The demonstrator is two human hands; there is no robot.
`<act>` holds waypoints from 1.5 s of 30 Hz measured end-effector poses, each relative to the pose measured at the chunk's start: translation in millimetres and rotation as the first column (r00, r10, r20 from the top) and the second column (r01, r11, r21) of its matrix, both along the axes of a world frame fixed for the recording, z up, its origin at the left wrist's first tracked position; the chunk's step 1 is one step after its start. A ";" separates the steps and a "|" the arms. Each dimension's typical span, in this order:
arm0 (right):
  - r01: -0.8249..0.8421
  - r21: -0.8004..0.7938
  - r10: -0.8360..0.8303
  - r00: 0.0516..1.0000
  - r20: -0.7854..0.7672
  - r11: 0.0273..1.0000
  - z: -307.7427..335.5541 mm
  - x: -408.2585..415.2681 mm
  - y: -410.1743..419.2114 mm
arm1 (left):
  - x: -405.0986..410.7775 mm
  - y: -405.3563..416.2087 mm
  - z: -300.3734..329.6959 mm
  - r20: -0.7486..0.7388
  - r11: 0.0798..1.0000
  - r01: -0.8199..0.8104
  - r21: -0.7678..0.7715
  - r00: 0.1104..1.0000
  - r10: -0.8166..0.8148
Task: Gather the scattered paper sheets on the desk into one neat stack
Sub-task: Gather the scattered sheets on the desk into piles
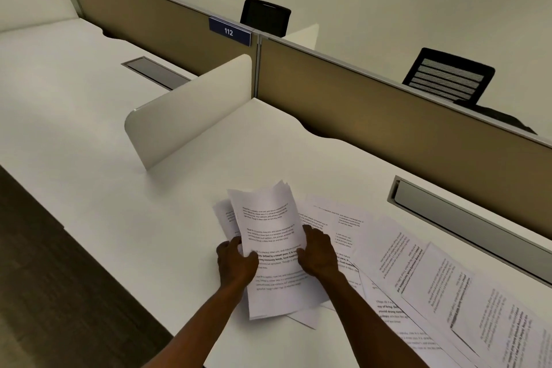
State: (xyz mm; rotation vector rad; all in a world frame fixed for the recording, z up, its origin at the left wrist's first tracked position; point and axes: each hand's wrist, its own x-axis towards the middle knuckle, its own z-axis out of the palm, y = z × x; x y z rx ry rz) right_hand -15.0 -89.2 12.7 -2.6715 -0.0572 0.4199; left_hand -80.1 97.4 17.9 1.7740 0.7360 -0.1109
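Gathering step under way. Left hand (236,263) and right hand (318,254) each in closed grip on partial stack (268,236), edges uneven, lifted off table (104,188). Loose sheets (433,278) fanned right of stack. Next: square edges, add those.

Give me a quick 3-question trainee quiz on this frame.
1. True or false: both hands hold the bundle of sheets.
2. Loose sheets still on the desk lie on which side of the bundle? A) person's left B) person's right
3. What number is on the blue divider tag?

Key: 1 true, left hand and right hand grip its edges. 2 B. 3 112.
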 end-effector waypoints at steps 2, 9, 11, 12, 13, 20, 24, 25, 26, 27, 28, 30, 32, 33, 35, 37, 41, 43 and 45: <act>-0.016 -0.048 0.017 1.000 0.007 0.999 -0.5 -0.2 1.7 | -0.4 1.6 4.2 0.023 0.998 -0.018 -0.068 1.000 0.019; 0.134 0.124 -0.133 0.991 -0.011 0.983 4.9 -1.0 7.4 | 2.6 2.9 3.5 0.063 0.991 -0.013 -0.132 0.998 0.022; 0.242 0.233 -0.239 0.970 -0.040 0.942 10.9 -0.8 8.7 | 4.4 3.3 4.3 0.080 0.988 -0.031 -0.153 0.996 0.043; 0.300 0.290 -0.292 0.954 -0.069 0.909 12.7 -0.8 7.4 | 6.0 1.8 5.6 0.092 0.986 -0.029 -0.164 0.995 0.045; 0.350 0.338 -0.334 0.936 -0.106 0.874 14.1 -1.1 6.1 | 7.2 0.8 5.9 0.109 0.984 -0.034 -0.178 0.993 0.054; 0.447 0.558 -0.368 0.894 -0.255 0.700 17.4 -15.6 1.7 | 7.8 4.7 10.7 0.087 0.974 -0.078 -0.215 0.991 0.099; 0.475 0.598 -0.442 0.871 -0.216 0.646 13.9 -31.4 -12.6 | 11.6 0.6 19.8 0.116 0.969 0.022 -0.247 0.993 0.007; 0.487 0.602 -0.469 0.859 -0.203 0.632 11.6 -35.5 -16.2 | 12.5 -0.4 21.5 0.140 0.972 0.068 -0.225 0.989 -0.037; 0.505 0.600 -0.501 0.844 -0.193 0.620 10.3 -39.8 -18.5 | 13.1 -1.4 22.7 0.162 0.977 0.117 -0.177 0.983 -0.089; 0.524 0.596 -0.532 0.827 -0.185 0.608 9.1 -44.2 -19.7 | 13.9 -2.9 23.6 0.188 0.980 0.164 -0.113 0.972 -0.141; 0.542 0.587 -0.558 0.811 -0.176 0.602 8.5 -48.8 -20.6 | 15.2 -5.6 23.8 0.201 0.977 0.210 -0.040 0.959 -0.198; 0.558 0.569 -0.591 0.792 -0.150 0.604 7.1 -57.1 -21.7 | 17.3 -12.8 21.4 0.204 0.949 0.298 0.106 0.927 -0.314; 0.559 0.545 -0.593 0.794 -0.134 0.625 4.1 -63.1 -21.3 | 19.8 -18.5 12.8 0.144 0.891 0.344 0.296 0.906 -0.397; 0.553 0.531 -0.585 0.801 -0.126 0.642 2.6 -65.2 -20.9 | 20.8 -20.5 7.1 0.086 0.850 0.358 0.386 0.904 -0.420; 0.543 0.495 -0.571 0.814 -0.111 0.678 1.7 -67.4 -19.2 | 20.7 -22.6 1.8 -0.045 0.777 0.404 0.483 0.898 -0.439; 0.535 0.457 -0.556 0.825 -0.101 0.710 2.4 -68.5 -17.1 | 20.6 -23.7 1.2 -0.141 0.751 0.469 0.465 0.877 -0.460; 0.528 0.446 -0.547 0.831 -0.096 0.723 3.2 -69.3 -13.9 | 22.7 -24.0 0.2 -0.237 0.718 0.545 0.433 0.837 -0.493; 0.534 0.464 -0.553 0.826 -0.110 0.706 3.2 -68.9 -13.5 | 23.9 -22.9 -0.1 -0.221 0.736 0.531 0.420 0.846 -0.485; 0.546 0.494 -0.561 0.817 -0.134 0.677 3.9 -67.8 -14.1 | 25.5 -21.7 -0.7 -0.188 0.770 0.501 0.396 0.865 -0.466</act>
